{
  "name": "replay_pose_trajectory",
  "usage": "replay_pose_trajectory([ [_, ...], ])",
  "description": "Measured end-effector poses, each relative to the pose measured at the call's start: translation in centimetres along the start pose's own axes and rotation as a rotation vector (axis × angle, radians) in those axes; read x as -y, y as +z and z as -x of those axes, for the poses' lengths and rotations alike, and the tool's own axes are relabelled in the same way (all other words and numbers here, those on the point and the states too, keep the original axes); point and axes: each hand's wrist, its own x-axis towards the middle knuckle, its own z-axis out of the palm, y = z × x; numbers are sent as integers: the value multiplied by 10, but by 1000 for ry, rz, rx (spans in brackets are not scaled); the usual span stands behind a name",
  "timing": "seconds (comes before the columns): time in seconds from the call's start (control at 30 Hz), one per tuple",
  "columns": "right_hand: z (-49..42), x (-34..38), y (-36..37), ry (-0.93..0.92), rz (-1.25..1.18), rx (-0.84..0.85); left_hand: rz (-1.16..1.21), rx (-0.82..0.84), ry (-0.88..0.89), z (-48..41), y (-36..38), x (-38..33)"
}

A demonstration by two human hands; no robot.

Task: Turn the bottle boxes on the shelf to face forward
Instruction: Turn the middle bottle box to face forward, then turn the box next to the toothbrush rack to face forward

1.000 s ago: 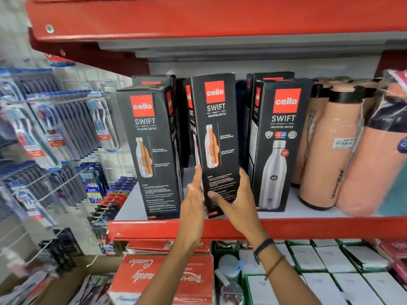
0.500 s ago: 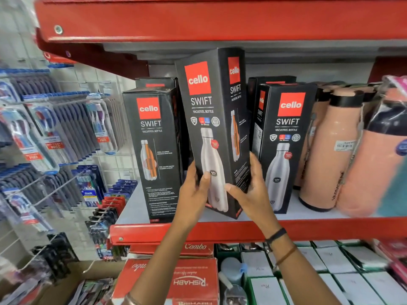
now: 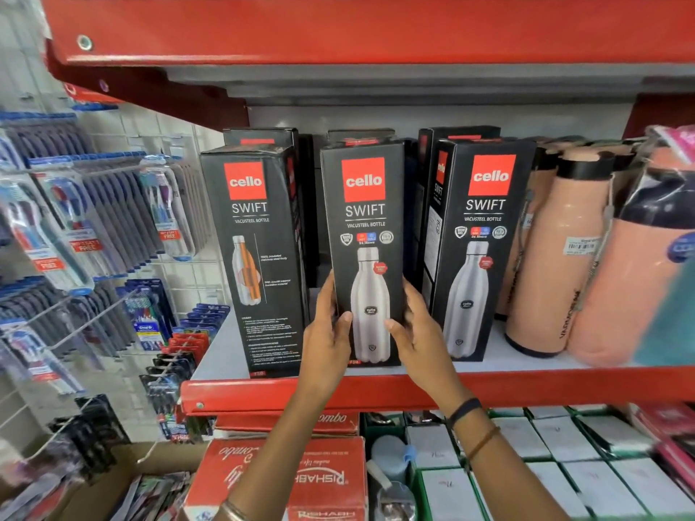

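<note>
Three black Cello Swift bottle boxes stand in the front row on the red shelf [image 3: 526, 385]. The middle box [image 3: 364, 220] stands upright on the shelf with its silver-bottle front panel facing me. My left hand [image 3: 327, 340] grips its lower left edge and my right hand [image 3: 417, 332] grips its lower right edge. The left box [image 3: 255, 257] shows the panel with the orange cutaway bottle. The right box [image 3: 485, 238] shows its silver-bottle front. More black boxes stand behind each of them.
Peach plastic bottles [image 3: 556, 257] crowd the shelf right of the boxes. Toothbrush packs [image 3: 75, 227] hang on a wire rack at left. Below the shelf lie a red Rishabh combo carton [image 3: 286, 479] and white boxes [image 3: 564, 456]. Another red shelf [image 3: 338, 28] runs overhead.
The middle box was lifted and turned from its orange-bottle side to its silver-bottle front, then lowered back onto the shelf. Both hands stayed on it throughout.
</note>
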Motion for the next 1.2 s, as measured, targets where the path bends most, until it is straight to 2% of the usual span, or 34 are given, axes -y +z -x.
replay_pose_trajectory([
  [0.23, -4, -4, 1, 71, 121, -23, 45, 68, -97, -3, 1, -1],
  [0.37, 2, -4, 5, 57, 86, -92, 73, 71, -99, 6, -1, -21],
  [0.43, 13, 1, 10, 44, 95, -207, 51, 30, -53, 17, -4, -28],
  [0.5, 29, 39, 52, -59, 39, -323, 35, -96, 30, 41, -47, -26],
  [0.6, 39, 58, 60, -224, -19, -473, 27, -266, 188, 53, -52, -32],
  [0.67, 36, 66, 63, -258, -77, -391, 1, -352, 178, 52, -53, -30],
  [0.73, 33, 71, 80, -214, -123, -233, 6, -393, 72, 48, -65, -18],
  [0.8, 28, 71, 101, -121, -115, -120, 21, -358, -70, 42, -81, -3],
  [0.9, 20, 71, 124, 48, -87, -20, 122, -198, -215, 36, -98, 14],
  [1.0, 14, 71, 133, 29, -74, -32, 198, -45, -239, 32, -109, 22],
  [1.07, 8, 72, 131, 20, -104, -29, 264, 0, -296, 29, -116, 16],
  [1.2, -13, 82, 124, 40, -127, -45, 381, 41, -304, 23, -128, -1],
])
